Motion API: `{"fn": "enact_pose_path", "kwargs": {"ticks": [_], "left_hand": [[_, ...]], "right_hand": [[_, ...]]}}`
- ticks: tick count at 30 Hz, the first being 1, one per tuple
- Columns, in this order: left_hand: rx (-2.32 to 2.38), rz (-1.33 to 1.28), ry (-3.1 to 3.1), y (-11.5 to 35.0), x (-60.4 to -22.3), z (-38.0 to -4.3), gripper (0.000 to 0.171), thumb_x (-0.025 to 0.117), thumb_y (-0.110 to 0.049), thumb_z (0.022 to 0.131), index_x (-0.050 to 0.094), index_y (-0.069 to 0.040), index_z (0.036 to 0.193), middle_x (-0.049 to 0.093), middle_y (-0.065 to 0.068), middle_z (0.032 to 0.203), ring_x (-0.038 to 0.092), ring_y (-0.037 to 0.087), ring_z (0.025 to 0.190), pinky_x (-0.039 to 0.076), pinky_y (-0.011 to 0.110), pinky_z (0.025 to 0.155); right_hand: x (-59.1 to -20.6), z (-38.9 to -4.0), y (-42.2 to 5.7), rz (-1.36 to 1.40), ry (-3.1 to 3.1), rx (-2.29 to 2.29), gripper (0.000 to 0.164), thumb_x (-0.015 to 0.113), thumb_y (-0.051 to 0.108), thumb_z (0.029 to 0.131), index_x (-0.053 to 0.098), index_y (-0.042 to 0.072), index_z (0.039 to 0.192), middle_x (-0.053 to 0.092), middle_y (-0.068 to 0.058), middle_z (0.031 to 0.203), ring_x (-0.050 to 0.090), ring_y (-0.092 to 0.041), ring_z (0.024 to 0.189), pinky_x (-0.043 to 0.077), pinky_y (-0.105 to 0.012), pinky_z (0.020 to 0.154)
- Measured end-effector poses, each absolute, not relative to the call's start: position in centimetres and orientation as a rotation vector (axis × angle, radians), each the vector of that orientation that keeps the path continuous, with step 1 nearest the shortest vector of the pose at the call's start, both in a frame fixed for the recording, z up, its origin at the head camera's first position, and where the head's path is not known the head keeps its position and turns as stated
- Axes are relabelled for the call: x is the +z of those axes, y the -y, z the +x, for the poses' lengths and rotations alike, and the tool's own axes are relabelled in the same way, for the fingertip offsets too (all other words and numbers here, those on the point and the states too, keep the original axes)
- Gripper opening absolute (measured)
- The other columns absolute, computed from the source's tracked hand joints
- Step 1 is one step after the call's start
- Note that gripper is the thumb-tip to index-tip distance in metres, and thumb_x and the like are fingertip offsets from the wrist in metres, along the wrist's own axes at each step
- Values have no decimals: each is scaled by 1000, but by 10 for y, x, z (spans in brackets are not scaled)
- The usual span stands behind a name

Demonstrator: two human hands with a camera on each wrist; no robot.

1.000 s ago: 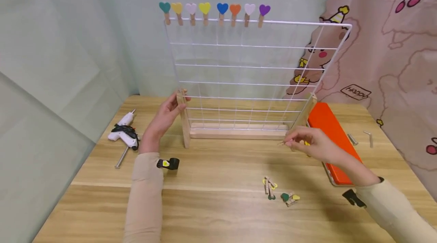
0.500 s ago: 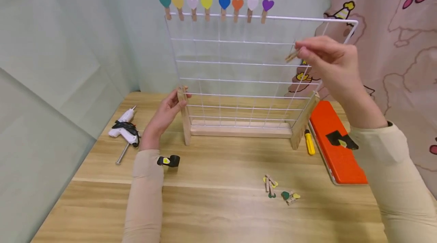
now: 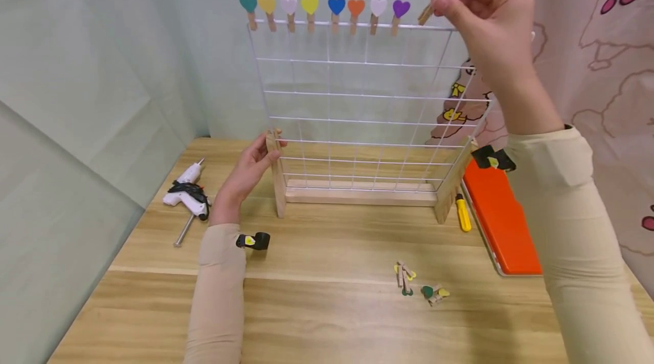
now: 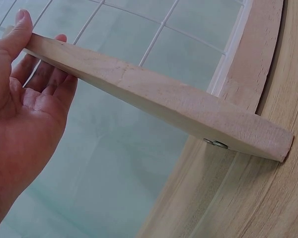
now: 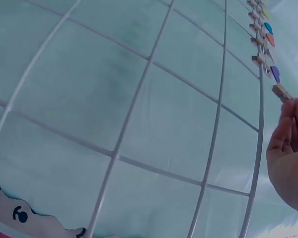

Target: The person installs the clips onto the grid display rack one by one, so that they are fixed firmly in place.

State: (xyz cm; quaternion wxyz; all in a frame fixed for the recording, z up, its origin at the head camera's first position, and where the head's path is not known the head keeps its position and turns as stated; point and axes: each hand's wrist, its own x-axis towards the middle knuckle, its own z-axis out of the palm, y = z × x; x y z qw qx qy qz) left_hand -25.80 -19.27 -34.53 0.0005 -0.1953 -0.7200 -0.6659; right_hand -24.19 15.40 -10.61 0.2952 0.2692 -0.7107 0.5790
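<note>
Raised since a second ago: wooden clip [image 3: 425, 15], pinched in right-hand grip [image 3: 501, 37], near the top of the wire grid [image 3: 329, 62], beside the purple heart clip [image 3: 401, 8]. Left-hand grip [image 3: 244, 173] closed round the left wooden post [image 3: 279, 191]. Loose clips [image 3: 401, 277] on the worktop [image 3: 317, 318]; yellow-handled tool [image 3: 463, 216] next to orange case [image 3: 503, 222].

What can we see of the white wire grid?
The grid looks like white metal wire with open rectangular cells, standing upright in a wooden stand. Eight heart-topped clothespins are clipped along its top bar, from the left end. The left hand grips the stand's left post. The right hand holds another clothespin near the bar; contact is unclear.
</note>
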Motion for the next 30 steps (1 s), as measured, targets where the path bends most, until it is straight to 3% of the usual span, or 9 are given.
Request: {"fn": "enact_pose_path", "kwargs": {"ticks": [5, 13, 18, 24, 30], "left_hand": [[-2084, -631, 2250, 194, -348, -262, 48, 47, -21, 89, 32, -11, 133, 43, 18, 123, 37, 26, 118, 35, 19, 88], [-2071, -612, 2258, 193, -349, -261, 47, 48, -21, 89, 34, -13, 132, 45, 15, 122, 40, 18, 115, 35, 19, 88], [-2079, -596, 2270, 194, -349, -260, 48, 48, -23, 89, 33, -14, 133, 45, 14, 123, 38, 23, 118, 34, 22, 89], [-2083, -595, 2282, 195, -349, -260, 49, 48, -24, 88, 32, -15, 134, 43, 16, 124, 39, 19, 117, 33, 26, 92], [-2088, -610, 2270, 195, -349, -259, 49, 48, -24, 88, 32, -14, 133, 42, 18, 124, 40, 17, 115, 35, 22, 89]], "right_hand": [[-104, -248, -154, 698, 1923, 1490, 21, 67, 8, 71, 67, -1, 89, 66, -7, 79, 59, -16, 70, 46, -18, 70], [-105, -253, -152, 683, 1988, 1111, 17, 63, 14, 77, 69, 3, 88, 67, -1, 79, 58, -9, 67, 43, -16, 64], [-104, -253, -152, 704, 2095, 998, 18, 63, 17, 77, 69, 6, 89, 67, 0, 82, 59, -5, 69, 42, -14, 60], [-104, -252, -151, 684, 2162, 977, 20, 63, 19, 76, 69, 6, 90, 67, 2, 82, 60, -3, 69, 44, -12, 65], [-102, -251, -151, 652, 2228, 991, 22, 61, 22, 77, 68, 9, 94, 66, 0, 88, 59, -4, 74, 44, -12, 67]]}}
